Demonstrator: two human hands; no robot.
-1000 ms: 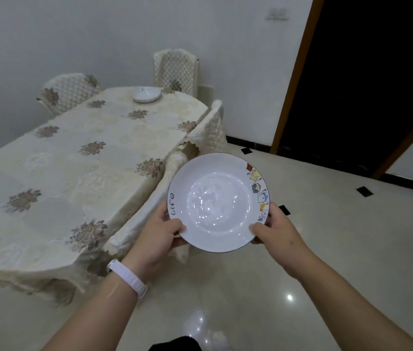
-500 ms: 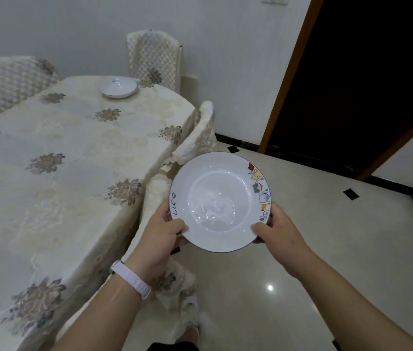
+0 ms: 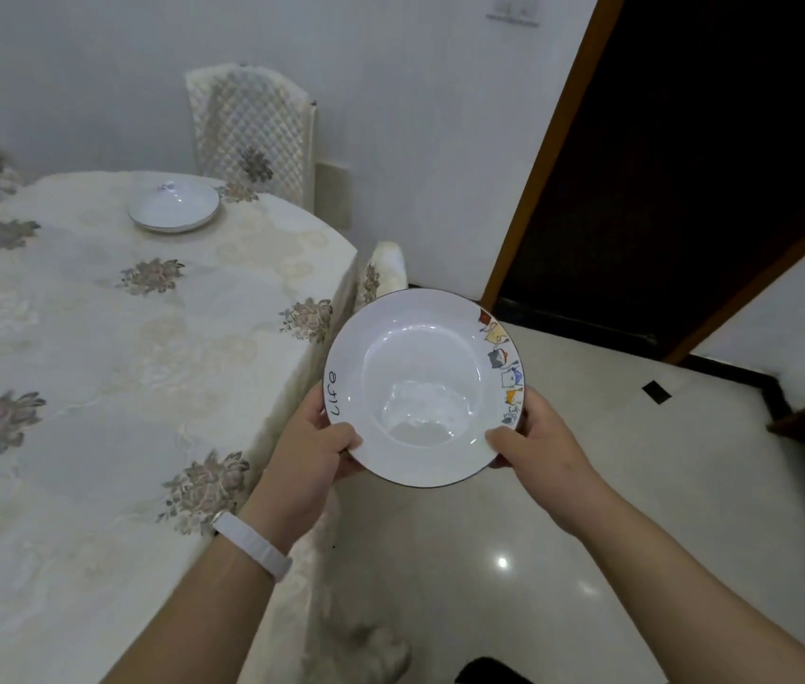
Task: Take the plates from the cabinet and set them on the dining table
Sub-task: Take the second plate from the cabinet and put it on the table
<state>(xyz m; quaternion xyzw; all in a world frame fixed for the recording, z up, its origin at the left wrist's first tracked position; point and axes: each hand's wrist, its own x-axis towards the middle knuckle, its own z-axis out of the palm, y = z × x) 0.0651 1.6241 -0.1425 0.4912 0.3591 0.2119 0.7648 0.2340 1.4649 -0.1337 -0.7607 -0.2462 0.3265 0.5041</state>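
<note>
A white deep plate [image 3: 422, 387] with "Life" written on its left rim and small cartoon figures on its right rim is held level in front of me. My left hand [image 3: 309, 454] grips its near-left edge and my right hand [image 3: 536, 446] grips its near-right edge. The plate hovers just off the right edge of the dining table [image 3: 94, 367], which wears a cream cloth with flower patches. A second white plate [image 3: 173, 207] rests at the table's far end.
A chair with a quilted cover [image 3: 254, 135] stands behind the far end of the table, and another covered chair [image 3: 385, 269] is tucked at the table's right side beneath the plate. A dark doorway [image 3: 686, 165] opens at the right. The floor is glossy tile [image 3: 588, 535].
I have come closer to the table; it now fills the left of the view and the far plate looks nearer. Both hands keep the same grip on the plate.
</note>
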